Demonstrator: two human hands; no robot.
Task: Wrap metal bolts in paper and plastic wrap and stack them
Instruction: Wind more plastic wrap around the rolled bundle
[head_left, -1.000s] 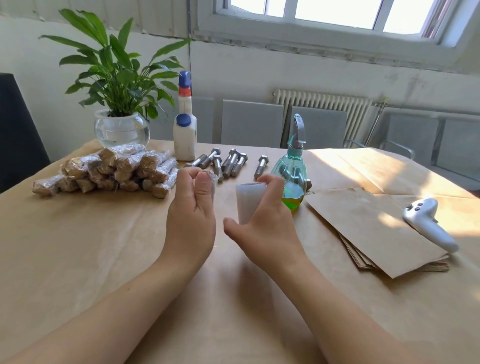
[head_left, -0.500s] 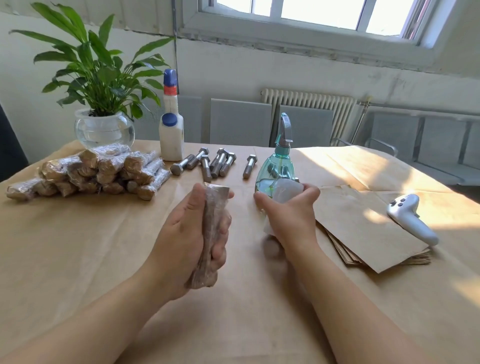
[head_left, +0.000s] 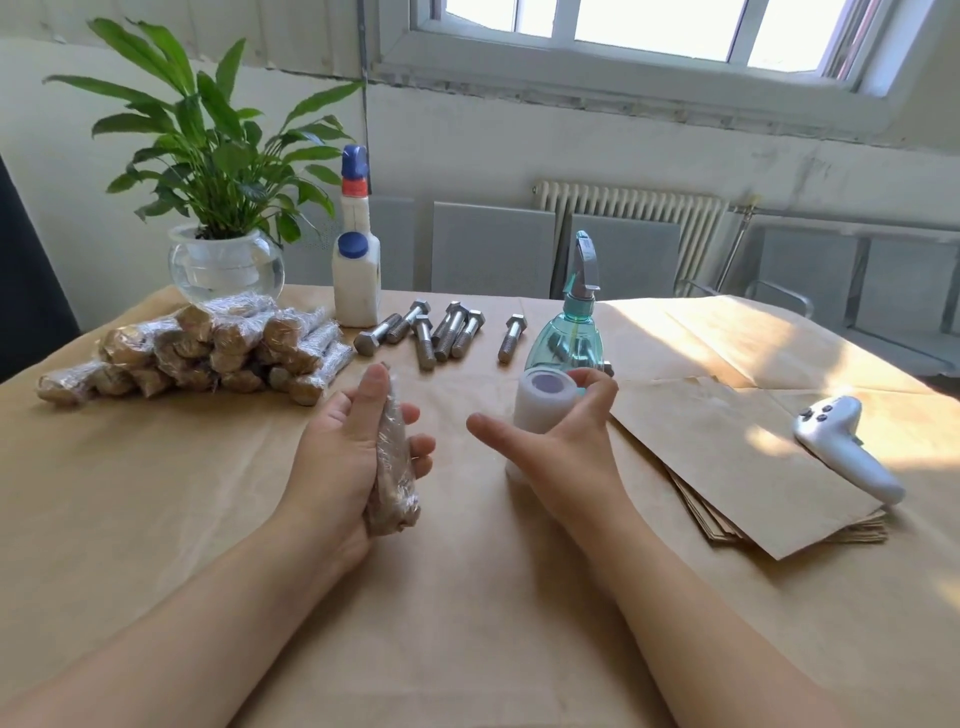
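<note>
My left hand (head_left: 337, 457) grips a bolt wrapped in paper and plastic wrap (head_left: 393, 467), holding it upright above the middle of the table. My right hand (head_left: 563, 447) has its fingers curled round the far side of a white roll of plastic wrap (head_left: 540, 408), which stands on the table; the thumb is spread away from the roll. A pile of wrapped bolts (head_left: 208, 348) lies at the back left. Several bare metal bolts (head_left: 447, 332) lie at the back centre. A stack of brown paper sheets (head_left: 727, 467) lies to the right.
Brown paper covers the table (head_left: 467, 597). A green spray bottle (head_left: 569, 343) stands just behind the roll. A white glue bottle (head_left: 356, 280) and a potted plant in a glass bowl (head_left: 223, 260) stand at the back left. A white controller (head_left: 841, 447) rests on the paper stack.
My right hand has set the roll of plastic wrap down upright and spread its thumb off it. My left hand has kept its hold on the wrapped bolt, now free of the roll.
</note>
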